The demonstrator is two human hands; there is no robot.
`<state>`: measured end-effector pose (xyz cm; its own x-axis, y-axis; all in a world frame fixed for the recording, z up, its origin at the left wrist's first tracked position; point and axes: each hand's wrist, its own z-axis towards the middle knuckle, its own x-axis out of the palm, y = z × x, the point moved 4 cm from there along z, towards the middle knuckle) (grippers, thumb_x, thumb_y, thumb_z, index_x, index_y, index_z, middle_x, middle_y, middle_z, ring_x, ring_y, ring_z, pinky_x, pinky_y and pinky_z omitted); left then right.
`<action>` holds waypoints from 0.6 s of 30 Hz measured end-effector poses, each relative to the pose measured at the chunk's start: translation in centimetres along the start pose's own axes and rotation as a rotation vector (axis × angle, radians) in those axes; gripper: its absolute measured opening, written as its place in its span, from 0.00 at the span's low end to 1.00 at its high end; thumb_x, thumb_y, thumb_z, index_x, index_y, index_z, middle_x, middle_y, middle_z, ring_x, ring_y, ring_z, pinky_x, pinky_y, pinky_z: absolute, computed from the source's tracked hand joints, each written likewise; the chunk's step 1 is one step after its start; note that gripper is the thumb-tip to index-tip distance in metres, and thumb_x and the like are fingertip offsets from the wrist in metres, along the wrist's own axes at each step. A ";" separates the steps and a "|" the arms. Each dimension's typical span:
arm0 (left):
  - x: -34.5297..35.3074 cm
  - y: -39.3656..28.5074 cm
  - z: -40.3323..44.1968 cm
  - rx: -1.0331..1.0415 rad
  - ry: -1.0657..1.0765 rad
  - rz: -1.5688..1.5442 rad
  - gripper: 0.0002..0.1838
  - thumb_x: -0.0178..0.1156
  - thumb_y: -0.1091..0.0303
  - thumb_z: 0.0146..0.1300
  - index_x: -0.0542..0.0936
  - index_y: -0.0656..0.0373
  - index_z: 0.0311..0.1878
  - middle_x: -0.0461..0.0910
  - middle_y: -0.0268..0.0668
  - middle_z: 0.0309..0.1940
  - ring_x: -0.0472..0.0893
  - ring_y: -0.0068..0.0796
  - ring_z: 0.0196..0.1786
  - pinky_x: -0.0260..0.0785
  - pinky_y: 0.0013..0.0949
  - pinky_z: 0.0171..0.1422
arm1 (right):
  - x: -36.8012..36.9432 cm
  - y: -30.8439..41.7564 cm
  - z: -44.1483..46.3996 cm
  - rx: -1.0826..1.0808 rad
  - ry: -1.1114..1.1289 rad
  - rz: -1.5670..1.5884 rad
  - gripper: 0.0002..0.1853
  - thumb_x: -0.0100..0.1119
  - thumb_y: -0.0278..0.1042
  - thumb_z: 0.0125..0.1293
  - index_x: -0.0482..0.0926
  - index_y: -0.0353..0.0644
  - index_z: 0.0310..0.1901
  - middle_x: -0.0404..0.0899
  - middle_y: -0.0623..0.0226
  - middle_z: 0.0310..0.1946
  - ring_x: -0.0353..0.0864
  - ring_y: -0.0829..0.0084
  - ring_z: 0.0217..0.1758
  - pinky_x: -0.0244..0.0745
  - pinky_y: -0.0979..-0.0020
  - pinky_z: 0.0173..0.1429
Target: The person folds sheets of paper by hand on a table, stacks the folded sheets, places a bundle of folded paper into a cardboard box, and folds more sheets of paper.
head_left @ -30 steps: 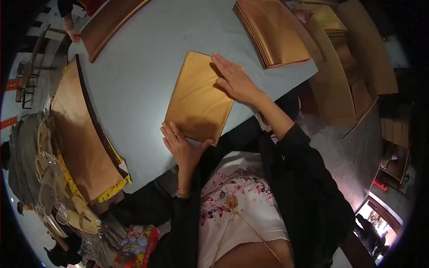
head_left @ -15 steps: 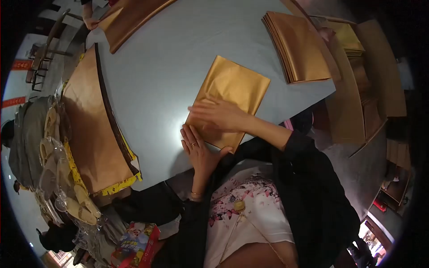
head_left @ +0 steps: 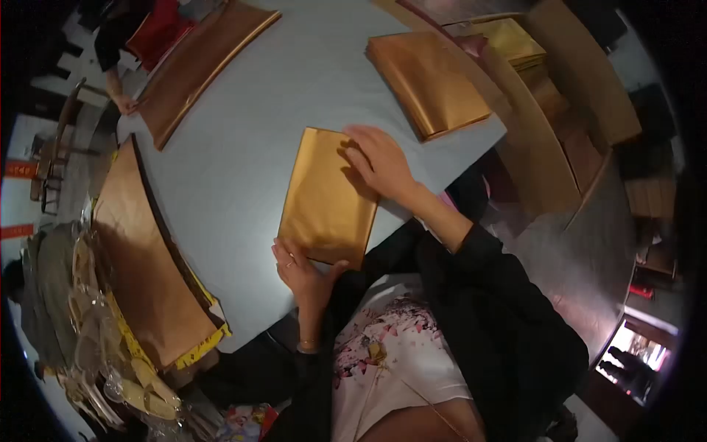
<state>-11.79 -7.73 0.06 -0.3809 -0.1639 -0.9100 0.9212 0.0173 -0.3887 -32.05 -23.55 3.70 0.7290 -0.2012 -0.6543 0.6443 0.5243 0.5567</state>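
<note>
A gold folded sheet (head_left: 324, 195), rectangular and slightly creased, lies on the grey table in front of me. My left hand (head_left: 305, 278) rests at its lower end, the fingers at the lower left corner and the thumb stretched out along the bottom edge. Over the upper right edge of the sheet is my right hand (head_left: 383, 163), slightly blurred. Its fingers are apart and loosely bent, casting a shadow on the gold surface; whether they touch it I cannot tell. Beyond it lies a stack of folded copper-gold sheets (head_left: 434, 81).
On the table's left lies a brown stack of sheets (head_left: 143, 250) over yellow wrapping (head_left: 202, 352). A long bronze sheet (head_left: 202, 70) reaches another person's hand (head_left: 125, 104). At right stands an open cardboard box (head_left: 541, 158) with folded sheets. Plastic-wrapped slippers (head_left: 143, 390) hang lower left.
My right hand has moved from the sheet's lower middle up to its upper right edge. My left hand stays at the lower corner. The whole view has shifted, and the sheet looks more upright.
</note>
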 end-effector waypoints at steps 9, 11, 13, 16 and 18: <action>-0.9 3.4 5.6 -0.189 -0.005 0.092 0.33 0.71 0.54 0.49 0.70 0.70 0.49 0.73 0.50 0.36 0.73 0.47 0.42 0.66 0.45 0.48 | 0.4 1.7 -16.9 0.850 0.471 0.776 0.20 0.53 0.49 0.68 0.77 0.37 0.44 0.81 0.59 0.30 0.80 0.70 0.34 0.72 0.68 0.37; -2.2 1.7 6.1 -0.440 0.250 -0.261 0.33 0.72 0.55 0.48 0.70 0.69 0.48 0.73 0.45 0.32 0.74 0.39 0.36 0.68 0.39 0.43 | 1.9 2.3 -17.1 0.860 0.391 0.908 0.21 0.54 0.50 0.67 0.77 0.35 0.44 0.81 0.58 0.30 0.80 0.71 0.33 0.72 0.70 0.37; -1.1 3.6 5.8 -0.392 0.261 -0.135 0.34 0.71 0.51 0.51 0.69 0.68 0.50 0.73 0.41 0.33 0.74 0.30 0.34 0.69 0.34 0.37 | 0.5 3.0 -15.3 0.913 0.494 0.911 0.21 0.55 0.48 0.67 0.75 0.33 0.46 0.81 0.57 0.30 0.80 0.72 0.32 0.72 0.70 0.35; -0.3 2.9 4.5 -0.507 0.388 -0.509 0.29 0.68 0.52 0.55 0.72 0.69 0.46 0.78 0.40 0.34 0.76 0.24 0.36 0.69 0.30 0.39 | -0.2 2.3 -14.9 0.743 0.493 0.597 0.20 0.54 0.43 0.68 0.67 0.33 0.50 0.80 0.56 0.29 0.80 0.66 0.29 0.72 0.69 0.33; -0.6 2.1 3.8 -0.521 0.408 -0.640 0.28 0.65 0.51 0.58 0.73 0.69 0.47 0.79 0.40 0.35 0.76 0.23 0.36 0.69 0.29 0.39 | 0.1 2.3 -15.0 0.629 0.397 0.657 0.18 0.53 0.41 0.68 0.67 0.34 0.50 0.80 0.55 0.30 0.81 0.64 0.30 0.72 0.68 0.33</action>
<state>-9.35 -11.33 0.39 -0.8952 0.0634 -0.4411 0.4108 0.5011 -0.7617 -34.01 -9.98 -2.75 0.9290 0.3245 -0.1779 0.2287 -0.1255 0.9654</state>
